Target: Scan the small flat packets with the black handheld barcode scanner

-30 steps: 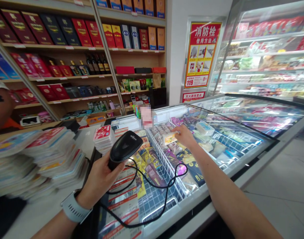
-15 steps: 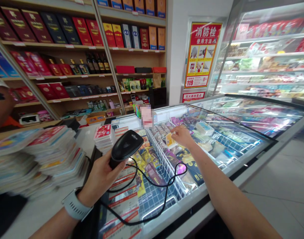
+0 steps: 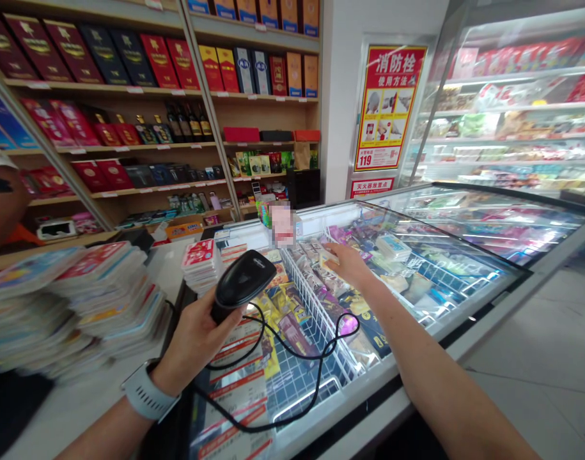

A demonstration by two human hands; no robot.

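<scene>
two hands work apart over a chest freezer (image 3: 419,353). the left hand (image 3: 192,342) wraps around the grip of a black corded barcode scanner (image 3: 244,284), its cable (image 3: 292,358) looping over the freezer, and a grey smartwatch (image 3: 146,393) sits on that wrist. the right hand (image 3: 350,265) reaches past a white wire divider (image 3: 311,306), fingers (image 3: 333,254) on a pale yellow packet (image 3: 327,260) inside the freezer; whether they grip it, i cannot tell. tall stacks of printed packets (image 3: 81,306) stand on the counter to the left.
</scene>
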